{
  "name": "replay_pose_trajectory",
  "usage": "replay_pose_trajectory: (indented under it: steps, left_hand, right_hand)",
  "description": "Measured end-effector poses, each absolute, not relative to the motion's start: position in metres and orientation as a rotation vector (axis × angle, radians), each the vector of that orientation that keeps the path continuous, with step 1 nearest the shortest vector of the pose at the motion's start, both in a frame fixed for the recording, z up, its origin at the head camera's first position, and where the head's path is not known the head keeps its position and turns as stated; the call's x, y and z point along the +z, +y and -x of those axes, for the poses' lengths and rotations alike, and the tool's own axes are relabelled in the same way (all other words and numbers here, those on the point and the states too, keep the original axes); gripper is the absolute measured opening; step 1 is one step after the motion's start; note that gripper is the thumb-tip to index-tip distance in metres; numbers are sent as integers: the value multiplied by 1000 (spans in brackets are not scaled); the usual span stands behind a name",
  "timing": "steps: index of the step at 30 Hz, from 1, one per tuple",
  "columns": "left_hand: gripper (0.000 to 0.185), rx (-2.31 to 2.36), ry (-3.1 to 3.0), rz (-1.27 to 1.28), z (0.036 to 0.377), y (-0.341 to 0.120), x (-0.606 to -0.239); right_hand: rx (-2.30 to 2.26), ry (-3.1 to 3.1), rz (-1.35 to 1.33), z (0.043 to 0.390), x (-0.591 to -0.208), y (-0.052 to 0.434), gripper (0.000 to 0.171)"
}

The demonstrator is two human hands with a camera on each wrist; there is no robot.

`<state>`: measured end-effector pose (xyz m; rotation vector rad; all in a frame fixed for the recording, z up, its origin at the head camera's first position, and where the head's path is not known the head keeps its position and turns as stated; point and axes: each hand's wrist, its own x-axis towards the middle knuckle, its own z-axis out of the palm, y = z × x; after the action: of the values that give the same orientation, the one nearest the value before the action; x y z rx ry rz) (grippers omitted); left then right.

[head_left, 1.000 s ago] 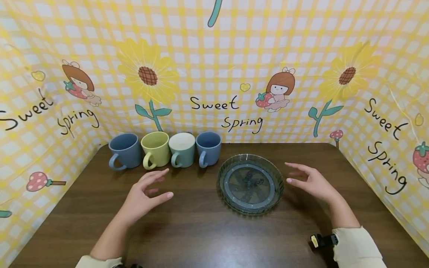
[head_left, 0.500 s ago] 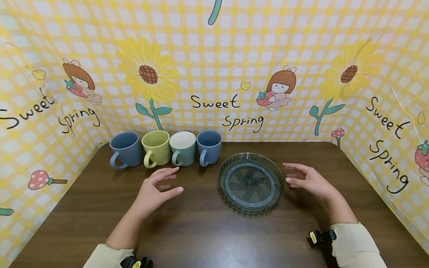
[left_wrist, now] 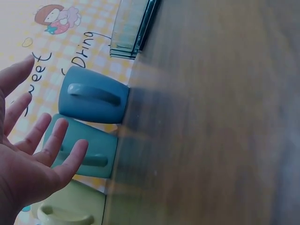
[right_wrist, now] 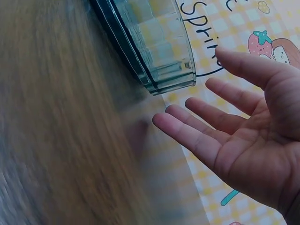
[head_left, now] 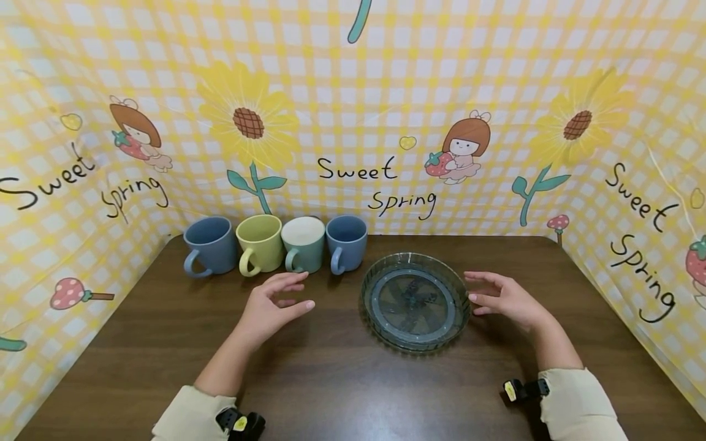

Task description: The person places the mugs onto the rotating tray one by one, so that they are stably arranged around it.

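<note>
Both hands flank glass dish, w/o touching.

Four mugs in a row along the tabletop's far edge, handles toward the near edge: grey-blue mug, yellow-green mug, teal mug, blue mug. Yellow checked backdrop with sunflowers, lettered "Sweet Spring".

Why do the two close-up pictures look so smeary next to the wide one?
Head view: sharp and evenly lit, soft glare on the table, edges bowed by the wide lens. Left wrist view: table surface streaked with blur, mugs fairly clear. Right wrist view: wood blurred, glass dish and right hand sharper.
</note>
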<state>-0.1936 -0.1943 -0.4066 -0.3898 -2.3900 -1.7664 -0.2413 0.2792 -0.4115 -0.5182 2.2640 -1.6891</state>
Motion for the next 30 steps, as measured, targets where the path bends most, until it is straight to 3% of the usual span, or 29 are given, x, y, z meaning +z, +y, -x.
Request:
replay_pose_trajectory:
  steps: [30]
  left_hand:
    - [53,-1874,-2324,255,223,-167,-410]
  right_hand:
    - [-1800,2139,392,243,-422,271,65]
